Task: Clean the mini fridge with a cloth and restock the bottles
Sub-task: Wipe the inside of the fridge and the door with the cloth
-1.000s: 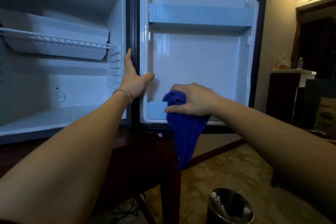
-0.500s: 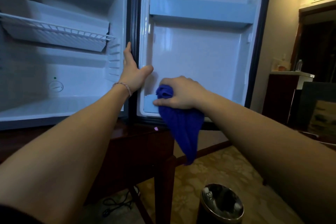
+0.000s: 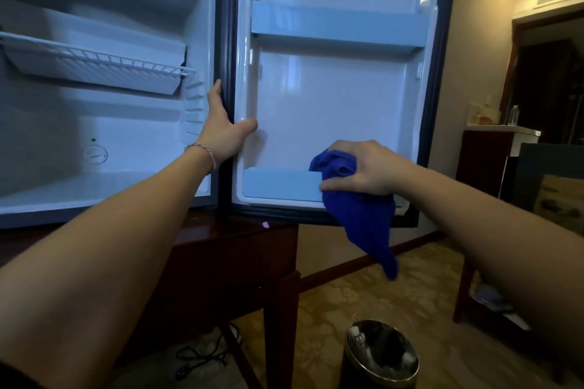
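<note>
A blue cloth (image 3: pixel 357 208) sits bunched against the lower door shelf (image 3: pixel 281 185) of the open mini fridge (image 3: pixel 126 123), its loose tail hanging down past the bottom edge of the fridge door (image 3: pixel 331 104). My right hand (image 3: pixel 360 169) has the cloth balled in curled fingers, thumb pinned along its near side, knuckles toward the camera, pressing the fabric onto the right half of that shelf's front lip. My left hand (image 3: pixel 222 129) steadies the door at its hinge side: the fingers reach up flat along the dark seal, the thumb spread onto the white inner liner, gripping nothing. A thin braided bracelet (image 3: pixel 203 153) circles that wrist.

The door stands swung wide to the right of the cabinet, its upper door shelf (image 3: pixel 338 25) bare. Inside the cabinet, a white wire rack (image 3: pixel 94 63) spans the upper part and a round thermostat dial (image 3: pixel 95 155) is set low on the back wall. No bottles show inside the fridge.

The fridge rests on a dark wooden table (image 3: pixel 240 249), with a small pink scrap (image 3: pixel 265 224) lying on the tabletop just below the door's corner. On the patterned carpet below, a round metal waste bin (image 3: pixel 380 354) holds what look like discarded bottles, and a black power cable (image 3: pixel 199 357) lies coiled under the table. A side counter (image 3: pixel 502 131) with a clear bottle stands by the far wall.
</note>
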`<state>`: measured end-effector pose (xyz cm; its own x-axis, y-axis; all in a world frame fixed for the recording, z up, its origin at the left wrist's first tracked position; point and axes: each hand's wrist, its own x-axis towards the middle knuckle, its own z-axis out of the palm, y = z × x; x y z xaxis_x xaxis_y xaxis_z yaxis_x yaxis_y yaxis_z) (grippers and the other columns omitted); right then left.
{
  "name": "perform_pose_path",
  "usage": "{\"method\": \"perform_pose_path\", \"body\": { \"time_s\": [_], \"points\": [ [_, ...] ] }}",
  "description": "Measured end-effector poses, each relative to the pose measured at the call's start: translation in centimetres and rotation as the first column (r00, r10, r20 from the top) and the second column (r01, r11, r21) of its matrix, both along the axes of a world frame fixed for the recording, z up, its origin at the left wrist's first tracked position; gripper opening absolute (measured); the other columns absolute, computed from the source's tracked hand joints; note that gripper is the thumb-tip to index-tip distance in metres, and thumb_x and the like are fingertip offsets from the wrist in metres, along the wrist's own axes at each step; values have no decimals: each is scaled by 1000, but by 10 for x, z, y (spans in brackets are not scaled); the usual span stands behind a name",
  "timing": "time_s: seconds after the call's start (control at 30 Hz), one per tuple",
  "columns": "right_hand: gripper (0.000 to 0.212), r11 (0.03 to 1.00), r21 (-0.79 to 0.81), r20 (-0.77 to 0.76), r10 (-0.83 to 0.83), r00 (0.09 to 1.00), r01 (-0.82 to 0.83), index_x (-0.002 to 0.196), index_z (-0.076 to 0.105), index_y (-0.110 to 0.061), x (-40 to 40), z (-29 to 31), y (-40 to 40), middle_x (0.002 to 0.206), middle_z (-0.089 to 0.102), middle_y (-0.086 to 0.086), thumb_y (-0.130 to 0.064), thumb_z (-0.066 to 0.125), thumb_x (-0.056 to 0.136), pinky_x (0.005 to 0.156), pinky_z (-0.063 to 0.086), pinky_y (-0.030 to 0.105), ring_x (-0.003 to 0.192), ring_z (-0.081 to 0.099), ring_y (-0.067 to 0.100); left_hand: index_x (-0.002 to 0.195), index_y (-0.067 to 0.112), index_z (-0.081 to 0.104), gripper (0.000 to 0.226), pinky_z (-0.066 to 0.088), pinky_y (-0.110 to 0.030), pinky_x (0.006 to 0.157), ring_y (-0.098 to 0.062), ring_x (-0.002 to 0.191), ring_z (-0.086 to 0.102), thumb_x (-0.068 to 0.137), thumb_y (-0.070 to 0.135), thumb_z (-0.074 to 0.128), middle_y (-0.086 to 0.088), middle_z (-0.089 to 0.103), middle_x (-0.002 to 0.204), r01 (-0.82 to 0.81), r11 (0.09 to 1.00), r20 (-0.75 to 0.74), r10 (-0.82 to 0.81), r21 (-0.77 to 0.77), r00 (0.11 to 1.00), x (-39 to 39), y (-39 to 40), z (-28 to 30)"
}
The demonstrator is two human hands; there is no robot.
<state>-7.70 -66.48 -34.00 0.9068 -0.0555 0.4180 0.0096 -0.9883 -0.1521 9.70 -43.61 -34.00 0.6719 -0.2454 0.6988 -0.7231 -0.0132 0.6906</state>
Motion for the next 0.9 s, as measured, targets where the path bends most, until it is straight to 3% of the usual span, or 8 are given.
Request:
{"method": "perform_pose_path", "body": {
  "time_s": [0.1, 0.2, 0.3, 0.43, 0.57, 0.63, 0.77, 0.9],
  "points": [
    [52, 1000, -24, 30, 4, 1000, -3, 114, 55, -44, 8, -1, 5, 102, 63, -8, -73, 70, 73, 83, 56, 44, 93, 61, 19, 157, 9, 4, 88, 15, -30, 117, -26, 147, 20, 91, 19, 61, -12, 14, 161, -176, 984, 111, 172, 31, 979, -11, -2, -10],
    [52, 999, -36, 36, 20, 999, -19, 116, 55, -40, 6, -2, 6, 102, 63, -7, -70, 69, 77, 85, 55, 44, 93, 61, 20, 150, -3, 23, 80, 15, -51, 118, -47, 142, 20, 83, 30, 53, -31, 21, 153, -458, 881, 465, 357, 121, 810, -28, -15, -37],
    [50, 999, -29, 59, 34, 998, -33, 116, 55, -37, 3, -6, 7, 101, 63, -7, -68, 69, 79, 84, 53, 44, 93, 60, 19, 140, 5, 40, 61, 18, -54, 110, -45, 138, 24, 87, 34, 42, -30, 20, 154, -594, 792, 598, 410, 142, 689, -48, -23, -59],
    [55, 997, -69, 102, 31, 994, -23, 120, 52, -37, 3, -12, 9, 105, 60, -4, -71, 66, 79, 86, 51, 44, 97, 58, 21, 111, 11, 60, 34, 32, -45, 92, -32, 112, 49, 91, 32, 41, -12, 57, 124, -666, 737, 875, 241, 117, 421, -57, -29, -64],
    [63, 994, -106, 228, 15, 974, 9, 128, 49, -35, -2, -20, 13, 109, 55, -2, -74, 60, 80, 88, 50, 43, 99, 55, 21, 89, 14, 58, 32, 37, -34, 64, -28, 82, 59, 102, 32, 35, -5, 61, 88, -554, 745, 699, 168, 373, 695, -67, -46, -57],
    [63, 992, -123, 303, 30, 952, 8, 126, 49, -34, -6, -23, 15, 107, 53, -2, -75, 58, 80, 87, 50, 43, 101, 55, 24, 84, 17, 58, 38, 39, -33, 60, -26, 79, 61, 102, 37, 31, -2, 63, 84, -638, 678, 707, 243, 366, 664, -65, -49, -59],
    [54, 999, -47, 523, 20, 852, 6, 120, 48, -34, -21, -16, 11, 108, 54, 1, -73, 56, 82, 88, 51, 45, 104, 55, 27, 76, 20, 57, 44, 48, -32, 61, -24, 70, 61, 102, 41, 28, 2, 61, 73, -641, 682, 702, 262, 351, 663, -63, -49, -57],
    [53, 993, 115, 752, -103, 650, 26, 120, 55, -24, -48, 5, -7, 110, 55, 6, -62, 67, 84, 88, 45, 26, 100, 55, 22, 68, 17, 56, 52, 47, -30, 59, -22, 64, 57, 101, 42, 25, 1, 58, 67, -617, 675, 659, 252, 405, 708, -72, -57, -51]
  ]
}}
